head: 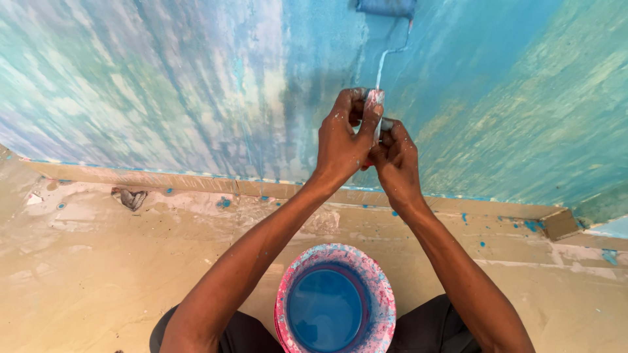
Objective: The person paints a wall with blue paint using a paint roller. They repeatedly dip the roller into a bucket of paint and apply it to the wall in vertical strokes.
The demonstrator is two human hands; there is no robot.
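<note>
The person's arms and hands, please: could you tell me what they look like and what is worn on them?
Both arms are bare to above the elbow, with no sleeves, gloves, watch or rings in view. The left hand and right hand carry small flecks of pale and blue paint, mostly on the knuckles and fingers. Dark trousers show at the bottom edge.

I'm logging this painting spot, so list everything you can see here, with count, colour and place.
paint roller: one, blue sleeve, thin metal frame, on the wall at top centre
wall: one, streaky blue and teal, across the top
skirting: one strip, tan, at the wall's foot
floor: tan, flecked with blue paint
crumpled scrap: one, grey, on the floor at left
paint bucket: one, pink rim, blue paint inside, between the knees
left hand: closed on the roller handle
right hand: closed on the handle, lower
</note>
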